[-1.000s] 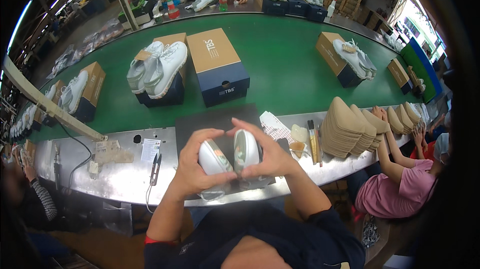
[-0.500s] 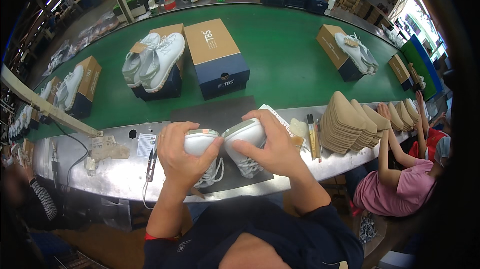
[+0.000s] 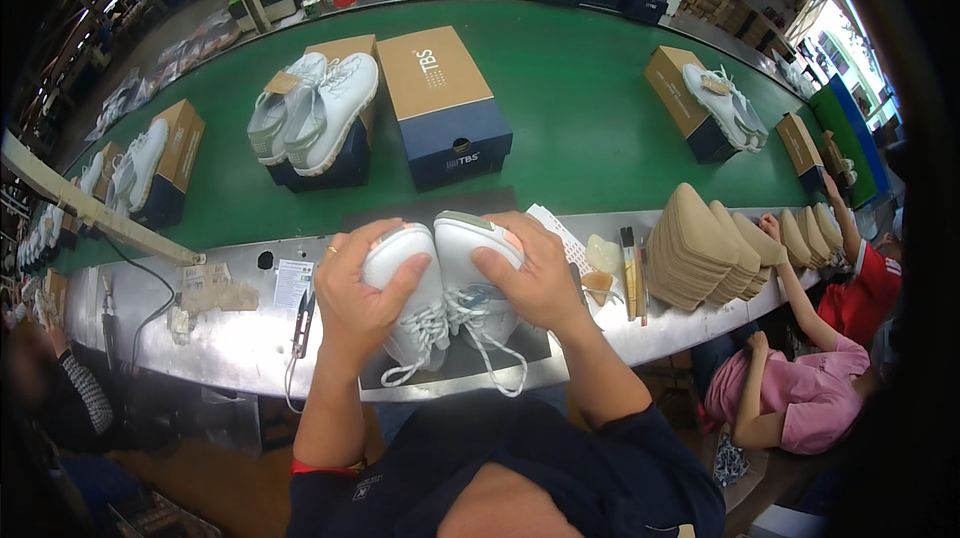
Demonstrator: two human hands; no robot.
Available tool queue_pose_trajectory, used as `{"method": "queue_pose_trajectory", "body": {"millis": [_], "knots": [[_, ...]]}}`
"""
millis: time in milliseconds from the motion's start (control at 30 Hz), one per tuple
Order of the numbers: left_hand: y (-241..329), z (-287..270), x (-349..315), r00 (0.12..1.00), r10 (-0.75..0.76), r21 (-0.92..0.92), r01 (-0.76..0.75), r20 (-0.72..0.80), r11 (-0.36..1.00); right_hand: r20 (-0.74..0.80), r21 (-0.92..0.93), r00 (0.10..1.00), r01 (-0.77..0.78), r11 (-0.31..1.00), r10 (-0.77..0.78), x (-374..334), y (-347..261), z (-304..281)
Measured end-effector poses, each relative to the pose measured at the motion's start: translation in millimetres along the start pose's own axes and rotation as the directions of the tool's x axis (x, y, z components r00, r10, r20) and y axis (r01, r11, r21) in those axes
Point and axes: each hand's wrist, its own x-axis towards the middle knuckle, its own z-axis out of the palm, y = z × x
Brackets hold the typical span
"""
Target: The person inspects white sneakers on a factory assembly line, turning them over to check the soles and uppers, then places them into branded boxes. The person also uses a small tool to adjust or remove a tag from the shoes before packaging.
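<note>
A pair of white lace-up sneakers is held side by side over a dark mat on the metal bench, toes pointing away from me and laces hanging toward me. My left hand is closed round the toe of the left sneaker, thumb on its upper. Round the toe of the right sneaker my right hand is closed the same way. The toe ends of the soles show at the far side. Beyond the mat, a closed tan-and-navy shoebox stands on the green belt.
Left of that box, white sneakers sit on another shoebox. Tan shaped inserts are stacked at right, beside brushes. Snips and a white label sheet lie left. A pale metal bar crosses the left side. Co-workers sit at right.
The two sneakers have come closer together and tipped, showing more of their uppers and laces. Both hands keep hold of the toes. At right, a co-worker's arm has drawn back from the inserts.
</note>
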Motion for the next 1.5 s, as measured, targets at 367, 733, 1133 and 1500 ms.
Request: {"method": "queue_pose_trajectory", "body": {"millis": [367, 733, 1133, 1500], "knots": [[-10, -6, -3, 1.0, -0.022, -0.004, 0.023, 0.017, 1.0, 0.024, 0.195, 0.999, -0.03, 0.98, 0.026, -2, 5, 9], [-19, -20, 1, 0.991, 0.043, -0.117, -0.027, 0.13, 0.993, -0.025, 0.194, 0.999, -0.018, 0.981, 0.024, -3, 6, 17], [-24, -15, -8, 0.985, 0.016, -0.319, 0.04, 0.173, 0.947, -0.047, 0.23, 0.998, -0.027, 0.973, 0.039, -3, 12, 26], [-20, -15, -11, 0.987, -0.086, -0.25, 0.118, 0.135, 0.961, -0.045, 0.258, 0.997, -0.048, 0.965, 0.062, -6, 11, 31]]}}
